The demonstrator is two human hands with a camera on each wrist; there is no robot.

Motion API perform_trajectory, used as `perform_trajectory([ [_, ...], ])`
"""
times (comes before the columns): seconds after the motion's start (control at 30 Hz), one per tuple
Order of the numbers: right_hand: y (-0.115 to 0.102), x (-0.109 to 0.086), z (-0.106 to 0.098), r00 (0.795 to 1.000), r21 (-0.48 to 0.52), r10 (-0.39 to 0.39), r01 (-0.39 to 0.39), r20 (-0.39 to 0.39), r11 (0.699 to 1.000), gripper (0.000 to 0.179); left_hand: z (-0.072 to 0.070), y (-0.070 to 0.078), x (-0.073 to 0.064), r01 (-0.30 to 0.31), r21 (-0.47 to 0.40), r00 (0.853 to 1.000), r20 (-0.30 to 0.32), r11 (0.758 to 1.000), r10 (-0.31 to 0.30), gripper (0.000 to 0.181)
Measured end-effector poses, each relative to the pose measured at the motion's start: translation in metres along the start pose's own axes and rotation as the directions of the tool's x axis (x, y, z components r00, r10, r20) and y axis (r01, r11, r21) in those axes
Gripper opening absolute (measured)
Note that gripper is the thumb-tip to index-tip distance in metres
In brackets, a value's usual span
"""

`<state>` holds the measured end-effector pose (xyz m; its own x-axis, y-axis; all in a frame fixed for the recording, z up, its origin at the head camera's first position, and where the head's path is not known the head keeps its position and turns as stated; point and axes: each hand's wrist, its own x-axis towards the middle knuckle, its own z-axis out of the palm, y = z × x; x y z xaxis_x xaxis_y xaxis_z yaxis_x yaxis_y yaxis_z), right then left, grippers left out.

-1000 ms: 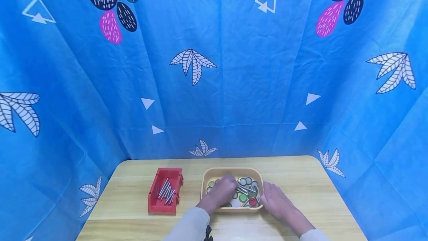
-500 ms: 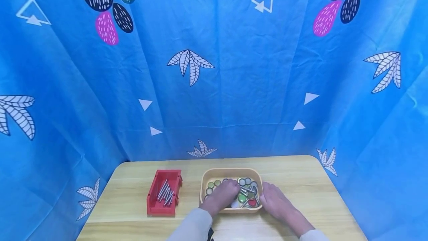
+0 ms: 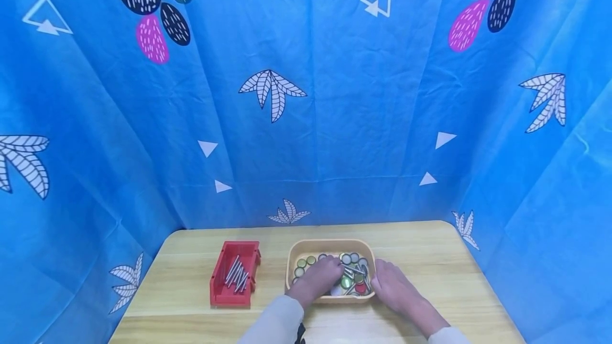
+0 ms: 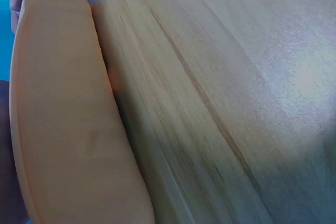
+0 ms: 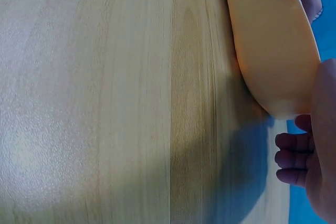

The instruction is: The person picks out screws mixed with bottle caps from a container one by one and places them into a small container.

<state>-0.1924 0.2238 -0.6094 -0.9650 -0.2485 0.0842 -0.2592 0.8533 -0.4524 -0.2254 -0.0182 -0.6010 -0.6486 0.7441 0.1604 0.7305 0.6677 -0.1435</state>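
Note:
A beige plastic tray [image 3: 330,243] stands on the table, with bottle caps [image 3: 346,282] in green, white and red among silver rod-like metal pieces [image 3: 353,269], perhaps bolts. My left hand [image 3: 321,275] reaches into it over the near wall, fingers bent down beside those pieces. The fingertips are hidden, and whether they pinch anything cannot be seen. At the tray's right end my right hand [image 3: 394,286] holds the wall. In the right wrist view its fingers [image 5: 294,159] curl outside the tray's corner, with the thumb side at the rim. The left wrist view shows mostly the tray's outer wall [image 4: 68,103].
Left of the tray, a red plastic bin [image 3: 231,299] holds several silver rod-like pieces [image 3: 236,274]. Bare wooden tabletop [image 3: 181,280] surrounds both containers. A blue patterned cloth [image 3: 306,147] hangs behind and along both sides.
The left hand has shifted slightly right and down inside the tray, uncovering green caps at its left. The right hand keeps its hold. The head view has turned slightly.

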Motion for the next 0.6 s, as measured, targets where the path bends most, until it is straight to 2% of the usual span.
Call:
perform_trajectory([
  [0.17,0.0005,0.0012,0.0001,1.000,0.017,0.006,-0.006,0.009,1.000,0.026,-0.0017,-0.0021,-0.0024,0.026,-0.009,0.999,-0.023,1.000,-0.027,0.012],
  [0.37,0.0012,0.0017,-0.0009,1.000,0.002,0.009,-0.009,0.017,1.000,0.023,0.0001,-0.0050,-0.0006,0.030,0.050,0.997,-0.078,0.998,-0.026,0.022],
  [0.53,0.0012,0.0014,0.0002,1.000,0.007,0.003,-0.004,0.012,1.000,0.023,-0.0005,-0.0041,0.0017,0.027,0.077,0.990,-0.137,0.997,-0.016,0.020],
  [0.6,0.0014,0.0012,0.0012,1.000,0.014,0.003,-0.003,0.008,1.000,0.023,-0.0018,-0.0030,0.0023,0.024,0.075,0.990,-0.137,0.997,-0.013,0.017],
])
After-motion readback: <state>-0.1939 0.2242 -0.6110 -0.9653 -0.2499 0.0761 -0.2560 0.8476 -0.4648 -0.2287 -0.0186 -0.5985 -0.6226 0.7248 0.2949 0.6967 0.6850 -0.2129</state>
